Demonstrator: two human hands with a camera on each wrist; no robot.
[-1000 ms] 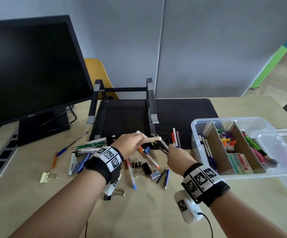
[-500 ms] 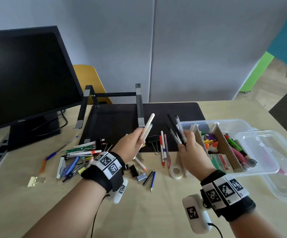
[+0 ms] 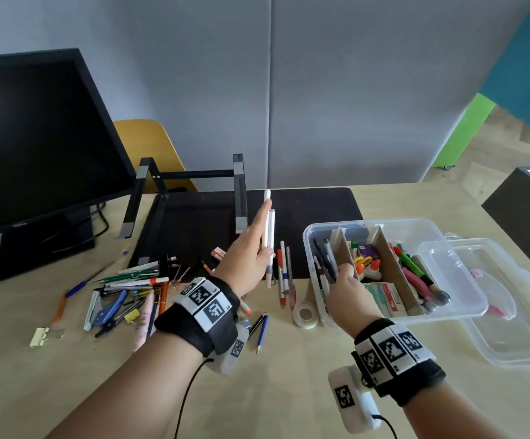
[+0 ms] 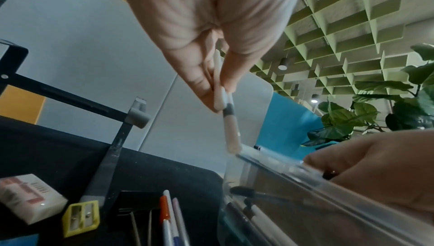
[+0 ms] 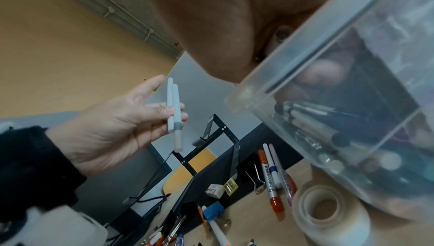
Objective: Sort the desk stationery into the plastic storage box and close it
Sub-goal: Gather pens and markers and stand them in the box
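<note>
Two white pens [image 3: 269, 236] stand pinched upright in the left hand [image 3: 247, 261], left of the box [image 3: 330, 226], while the right hand [image 3: 347, 289] lowers dark pens [image 3: 325, 259] into its leftmost compartment. Next, probably, the white pair follows there; many items remain on the bench [image 3: 289, 384], the lid [image 3: 507, 312] off.

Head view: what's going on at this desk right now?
A person is sorting stationery. The right hand lowers dark pens into the leftmost compartment of the clear plastic storage box. The left hand holds two white pens upright above the desk. The lid is off, and many pens and clips still lie loose.
</note>
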